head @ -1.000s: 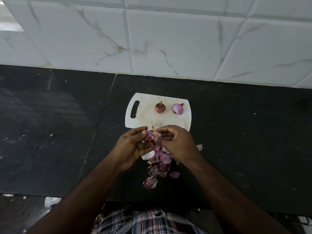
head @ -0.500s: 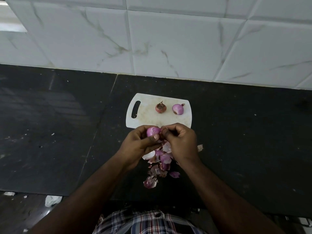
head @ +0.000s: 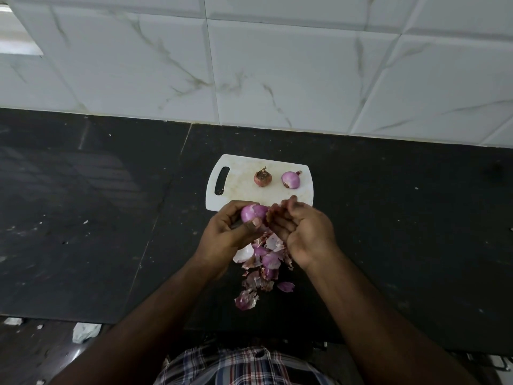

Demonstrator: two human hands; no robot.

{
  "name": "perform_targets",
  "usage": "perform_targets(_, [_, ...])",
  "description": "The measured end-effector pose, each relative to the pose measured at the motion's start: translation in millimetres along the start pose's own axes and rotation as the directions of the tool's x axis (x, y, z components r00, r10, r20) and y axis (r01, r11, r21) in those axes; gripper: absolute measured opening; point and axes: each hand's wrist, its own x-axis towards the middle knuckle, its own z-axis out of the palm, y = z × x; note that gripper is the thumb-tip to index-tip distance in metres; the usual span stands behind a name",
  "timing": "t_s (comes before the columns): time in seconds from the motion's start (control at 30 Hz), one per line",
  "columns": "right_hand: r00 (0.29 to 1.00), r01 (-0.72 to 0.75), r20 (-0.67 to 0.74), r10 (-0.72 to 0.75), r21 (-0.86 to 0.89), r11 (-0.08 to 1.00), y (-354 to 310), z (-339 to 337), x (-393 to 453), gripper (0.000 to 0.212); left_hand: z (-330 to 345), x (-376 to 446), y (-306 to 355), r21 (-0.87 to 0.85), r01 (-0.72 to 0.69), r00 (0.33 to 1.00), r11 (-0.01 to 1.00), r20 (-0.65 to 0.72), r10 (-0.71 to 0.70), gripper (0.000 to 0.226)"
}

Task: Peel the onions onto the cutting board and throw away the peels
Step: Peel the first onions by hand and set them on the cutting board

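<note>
Purple and nearly bare, the onion [head: 253, 213] sits gripped in the left hand [head: 228, 234]. Beside it the right hand [head: 301, 232] has curled fingers, apparently pinching skin (too blurred to tell). Peels [head: 263, 262] lie beneath both hands; peeling looks midway, one unpeeled onion [head: 262, 177] waiting beyond on the cutting board [head: 238, 187].

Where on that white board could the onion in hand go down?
The white plastic cutting board has bare room between its handle slot and the unpeeled brown onion. The peeled purple onion fills the right end. The black counter nearer the person is crowded with a pile of purple peels.
</note>
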Motion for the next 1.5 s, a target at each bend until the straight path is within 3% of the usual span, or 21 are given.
perform_targets(0.03, [1.0,0.022,0.013,-0.022,-0.001,1.0,-2.1,-3.6,0.4,0.014,-1.5,-0.1,0.6,-0.031,0.022,1.0,0.999,-0.005,-0.023,0.036])
perform_targets(0.1, [0.986,0.163,0.065,-0.154,-0.166,0.973,-3.3,-7.9,-0.9,0.015,-3.4,-0.3,1.5,-0.063,0.056,0.998,0.996,-0.014,-0.057,0.038])
perform_targets(0.27, [0.923,0.379,0.124,-0.363,-0.446,0.811,3.2,-9.8,0.3,0.02,-1.0,-1.0,3.5,-0.21,0.152,0.988,0.966,0.0,-0.156,0.037])
perform_targets(0.33, [0.911,0.401,0.194,-0.363,-0.619,0.675,1.6,-15.7,4.3,0.021,-2.7,-0.8,5.3,-0.255,0.178,0.983,0.95,0.0,-0.184,0.038])
perform_targets(0.4, [0.918,0.396,0.298,-0.263,-0.733,0.552,0.2,-19.7,1.3,0.022,-4.5,-0.5,6.6,-0.269,0.194,0.98,0.943,0.002,-0.201,0.042])
perform_targets(0.43, [0.912,0.408,0.317,-0.26,-0.758,0.509,-0.2,-20.2,-0.1,0.018,-5.0,-0.8,7.2,-0.271,0.202,0.978,0.941,0.002,-0.209,0.044])
perform_targets(0.53, [0.843,0.505,0.322,-0.431,-0.75,0.427,-1.9,-17.4,-2.3,0.012,-5.1,-1.2,5.6,-0.27,0.206,0.976,0.941,-0.008,-0.216,0.044])
perform_targets(0.7, [0.818,0.553,0.344,-0.461,-0.694,0.461,2.5,-10.0,-4.4,0.019,-0.2,-2.0,3.4,-0.243,0.163,0.984,0.956,-0.025,-0.174,0.029])
perform_targets(0.8, [0.733,0.625,0.385,-0.561,-0.706,0.333,9.1,-10.3,-1.9,0.017,2.2,-1.9,1.4,-0.206,0.135,0.989,0.969,-0.036,-0.145,0.025])
perform_targets(0.9, [0.659,0.664,0.42,-0.625,-0.715,0.22,14.0,-11.2,0.6,0.012,4.0,-1.2,0.6,-0.173,0.117,0.99,0.978,-0.057,-0.128,0.036])
perform_targets(1.0, [0.719,0.615,0.38,-0.581,-0.738,0.279,12.8,-10.7,-0.7,0.011,3.3,-0.1,-0.9,-0.08,0.088,0.994,0.993,-0.059,-0.093,0.043])
perform_targets(1.27, [0.84,0.493,0.295,-0.454,-0.765,0.415,3.3,-9.9,-3.0,0.005,-3.3,2.5,-0.9,0.151,-0.005,1.0,0.989,-0.014,0.007,0.036])
perform_targets(1.5, [0.852,0.508,0.374,-0.366,-0.756,0.412,-0.6,-12.4,1.1,0.005,-3.9,5.4,3.4,0.263,-0.052,0.999,0.963,0.01,0.051,0.031])
